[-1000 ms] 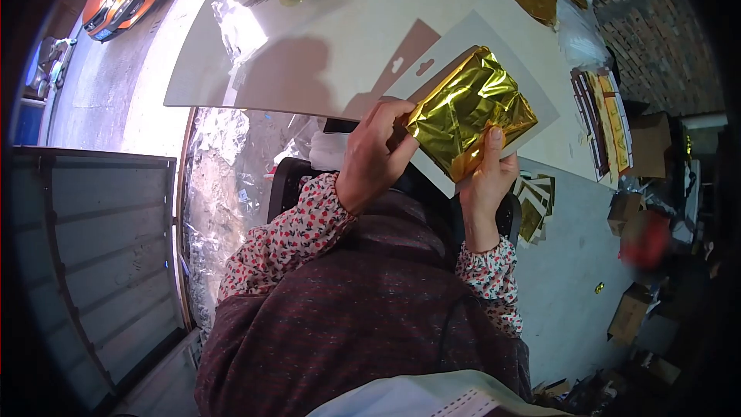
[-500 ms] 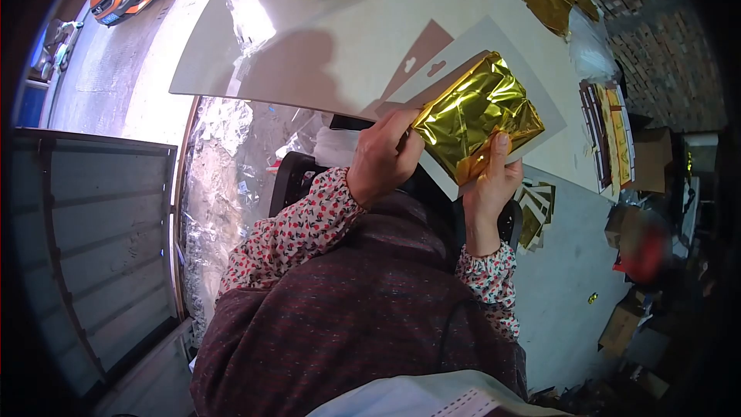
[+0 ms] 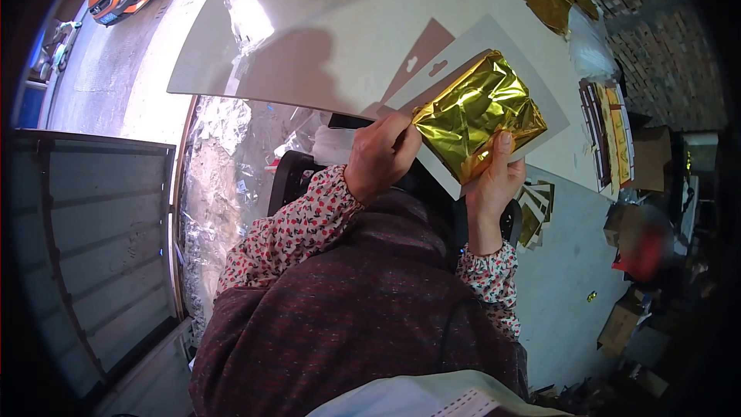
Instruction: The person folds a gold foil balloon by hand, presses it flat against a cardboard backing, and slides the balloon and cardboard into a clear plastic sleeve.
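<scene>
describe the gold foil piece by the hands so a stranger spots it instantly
Start at the big pale tabletop. Over its near edge, between the left hand and the right hand, is a pale card with the gold foil piece lying against it. Its outline is squarish, unlike the ragged gold heaps farther back.
</scene>
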The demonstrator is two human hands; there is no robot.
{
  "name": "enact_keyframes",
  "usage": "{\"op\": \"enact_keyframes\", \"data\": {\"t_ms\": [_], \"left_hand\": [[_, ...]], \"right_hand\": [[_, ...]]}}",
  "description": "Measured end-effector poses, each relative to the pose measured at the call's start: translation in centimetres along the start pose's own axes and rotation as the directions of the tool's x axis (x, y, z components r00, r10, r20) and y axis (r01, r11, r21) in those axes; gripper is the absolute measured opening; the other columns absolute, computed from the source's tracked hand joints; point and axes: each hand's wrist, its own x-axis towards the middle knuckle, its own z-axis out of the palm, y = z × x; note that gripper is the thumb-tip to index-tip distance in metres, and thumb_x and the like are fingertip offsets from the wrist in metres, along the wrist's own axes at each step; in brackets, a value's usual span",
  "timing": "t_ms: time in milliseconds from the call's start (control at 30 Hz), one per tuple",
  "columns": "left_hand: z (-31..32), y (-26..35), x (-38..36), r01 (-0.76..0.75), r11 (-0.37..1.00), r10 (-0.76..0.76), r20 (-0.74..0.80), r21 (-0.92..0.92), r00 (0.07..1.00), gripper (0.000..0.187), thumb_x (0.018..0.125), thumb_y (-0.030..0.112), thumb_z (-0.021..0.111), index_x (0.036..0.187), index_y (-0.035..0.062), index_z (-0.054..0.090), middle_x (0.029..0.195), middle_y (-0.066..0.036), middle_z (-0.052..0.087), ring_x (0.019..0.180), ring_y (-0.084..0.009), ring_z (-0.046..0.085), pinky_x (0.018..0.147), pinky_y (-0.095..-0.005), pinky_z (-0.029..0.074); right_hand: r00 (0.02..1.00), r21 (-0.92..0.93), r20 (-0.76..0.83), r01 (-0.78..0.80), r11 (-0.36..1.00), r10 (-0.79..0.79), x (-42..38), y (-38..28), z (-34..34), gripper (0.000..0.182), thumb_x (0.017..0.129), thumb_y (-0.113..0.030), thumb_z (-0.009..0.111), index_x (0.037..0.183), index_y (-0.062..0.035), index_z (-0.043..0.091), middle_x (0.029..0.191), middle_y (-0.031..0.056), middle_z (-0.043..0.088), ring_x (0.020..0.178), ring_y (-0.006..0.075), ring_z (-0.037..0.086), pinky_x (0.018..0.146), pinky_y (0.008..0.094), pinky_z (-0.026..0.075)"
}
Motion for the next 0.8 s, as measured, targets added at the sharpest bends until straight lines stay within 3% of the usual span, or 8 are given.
{"op": "enact_keyframes", "data": {"t_ms": [100,167,300,400,433,533,633,800], "left_hand": [[0.3,0.2,0.0,0.036,0.999,-0.036,-0.025,0.005,0.999,0.008,0.084,0.0,0.066,0.082,-0.0001,0.058,0.066,-0.016,0.058,0.054,-0.0268,0.06,0.051,-0.0362,0.046],[0.4,0.0,-0.4,0.169,0.981,-0.166,0.037,-0.097,0.985,0.007,0.086,0.003,0.066,0.085,-0.0002,0.06,0.065,-0.013,0.058,0.053,-0.0204,0.059,0.05,-0.034,0.043],[-1.2,-0.2,-0.9,0.389,0.846,-0.282,0.314,-0.364,0.907,0.018,0.092,0.015,0.065,0.086,-0.0015,0.064,0.066,-0.008,0.062,0.051,-0.0096,0.057,0.046,-0.0283,0.04],[-2.7,1.8,0.6,0.752,0.509,-0.528,0.539,-0.418,0.657,0.029,0.097,0.023,0.061,0.087,-0.0038,0.067,0.068,-0.006,0.065,0.048,-0.0084,0.055,0.045,-0.0246,0.039],[-2.1,2.4,1.0,0.77,0.523,-0.588,0.5,-0.365,0.636,0.035,0.099,0.025,0.06,0.082,-0.0049,0.066,0.067,-0.008,0.066,0.045,-0.0086,0.054,0.043,-0.024,0.04],[-1.5,1.4,0.5,0.714,0.635,-0.533,0.501,-0.295,0.682,0.034,0.1,0.023,0.058,0.081,-0.0047,0.063,0.065,-0.009,0.066,0.043,-0.0093,0.054,0.041,-0.0251,0.04],[-1.1,1.3,-0.3,0.661,0.665,-0.504,0.445,-0.347,0.74,0.033,0.1,0.02,0.058,0.078,-0.0041,0.062,0.064,-0.009,0.065,0.042,-0.0104,0.055,0.04,-0.0256,0.04],[-2.7,0.9,0.2,0.741,0.612,-0.564,0.506,-0.276,0.653,0.031,0.1,0.018,0.058,0.08,-0.0045,0.062,0.066,-0.008,0.066,0.045,-0.0104,0.058,0.041,-0.0247,0.042]], "right_hand": [[1.0,-0.003,0.02,0.007,1.0,-0.007,0.0,-0.1,-0.1,0.023,0.102,-0.022,0.062,0.11,-0.0014,0.067,0.099,0.0008,0.068,0.085,0.0053,0.058,0.075,0.0224,0.047],[1.0,-0.021,0.022,0.005,1.0,-0.004,0.1,-0.3,-0.1,0.022,0.102,-0.022,0.063,0.11,-0.0015,0.067,0.099,0.0009,0.068,0.086,0.0055,0.058,0.076,0.0226,0.047],[0.992,0.026,0.088,-0.089,0.996,0.087,1.1,0.6,-1.5,0.015,0.101,-0.015,0.063,0.108,-0.003,0.067,0.1,0.0017,0.068,0.089,0.0076,0.061,0.08,0.0234,0.05],[0.982,0.036,0.136,-0.136,0.99,0.13,0.8,-0.2,-1.5,0.014,0.101,-0.014,0.063,0.109,-0.0036,0.067,0.101,0.001,0.068,0.088,0.0069,0.061,0.08,0.0227,0.05],[0.981,0.014,0.129,-0.147,0.989,0.144,0.7,-0.2,-1.5,0.014,0.1,-0.014,0.063,0.109,-0.0035,0.067,0.101,0.001,0.068,0.088,0.0068,0.061,0.08,0.0228,0.05],[0.978,-0.005,0.132,-0.163,0.987,0.162,0.7,-0.2,-1.6,0.016,0.1,-0.014,0.064,0.111,-0.0033,0.066,0.103,0.0011,0.068,0.089,0.0067,0.061,0.082,0.0231,0.05],[0.973,0.049,0.169,-0.171,0.984,0.16,0.7,-0.3,-1.5,0.017,0.099,-0.014,0.065,0.112,-0.0033,0.067,0.104,0.0016,0.068,0.091,0.0073,0.061,0.084,0.0233,0.05],[0.967,0.016,0.206,-0.156,0.988,0.149,1.5,-0.3,-1.6,0.019,0.099,-0.016,0.067,0.113,-0.0033,0.067,0.103,0.002,0.068,0.092,0.0089,0.062,0.084,0.0241,0.05]]}}
